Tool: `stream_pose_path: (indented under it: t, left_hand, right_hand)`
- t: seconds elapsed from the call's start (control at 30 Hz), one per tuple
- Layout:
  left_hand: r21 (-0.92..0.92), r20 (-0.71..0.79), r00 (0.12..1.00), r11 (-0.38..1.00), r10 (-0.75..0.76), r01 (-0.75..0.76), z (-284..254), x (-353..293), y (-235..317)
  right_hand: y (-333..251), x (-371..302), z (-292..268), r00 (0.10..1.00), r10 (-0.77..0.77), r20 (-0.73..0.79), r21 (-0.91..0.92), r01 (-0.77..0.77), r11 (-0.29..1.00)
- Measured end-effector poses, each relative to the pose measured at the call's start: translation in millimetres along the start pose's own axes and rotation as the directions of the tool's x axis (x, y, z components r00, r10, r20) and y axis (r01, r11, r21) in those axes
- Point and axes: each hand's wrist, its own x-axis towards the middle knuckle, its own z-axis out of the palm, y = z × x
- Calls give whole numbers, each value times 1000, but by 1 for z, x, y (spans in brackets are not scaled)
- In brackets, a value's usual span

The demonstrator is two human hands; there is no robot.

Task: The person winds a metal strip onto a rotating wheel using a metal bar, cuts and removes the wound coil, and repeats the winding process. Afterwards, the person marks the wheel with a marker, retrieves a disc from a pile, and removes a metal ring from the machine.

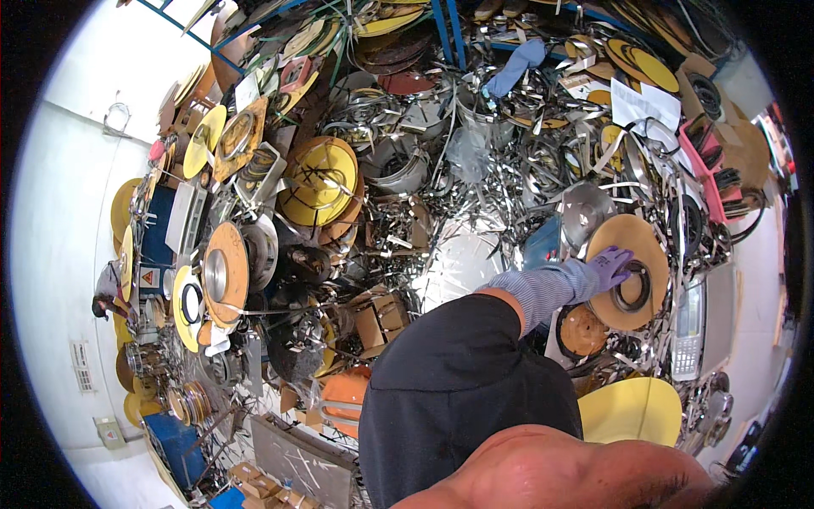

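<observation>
My left hand [610,269], in a purple glove, reaches right across the workplace. A striped sleeve [547,293] covers the forearm. The hand lies on the face of a large orange-tan round disc [632,233], fingers stretched and slightly apart. Their tips are at the upper left edge of a dark ring [632,287] on the disc's middle; whether they touch it I cannot tell. Below the disc is a smaller brownish-orange disc [582,331], and behind its upper edge a grey metal disc [587,214]. My right hand does not show.
Shiny metal strip scraps [458,195] cover much of the floor. Yellow discs [318,182] stand to the left, and another yellow disc [632,411] lies near me. A grey device with a keypad [688,331] and a pink crate [704,170] are at the right.
</observation>
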Motion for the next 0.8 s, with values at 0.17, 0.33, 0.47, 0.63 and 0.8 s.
stream_pose_path:
  t: [0.17,0.33,0.47,0.63,0.8]
  left_hand:
    - [-27,-79,997,999,21,-23,13,0,-9]
    - [-114,36,999,993,-3,7,27,12,-23]
    - [-173,-45,997,982,70,-77,15,6,-20]
    - [-174,75,996,984,55,-41,3,5,-10]
    - [-247,125,992,967,-28,58,3,6,-2]
  right_hand:
    - [8,-13,-24,1000,7,-13,5,-7,1000]
    - [22,-58,-55,987,82,-135,0,-83,997]
    - [11,-64,-51,961,161,-226,94,-144,985]
    - [-10,-69,-55,914,336,-226,11,-343,939]
    - [-8,-70,-51,903,344,-256,86,-333,939]
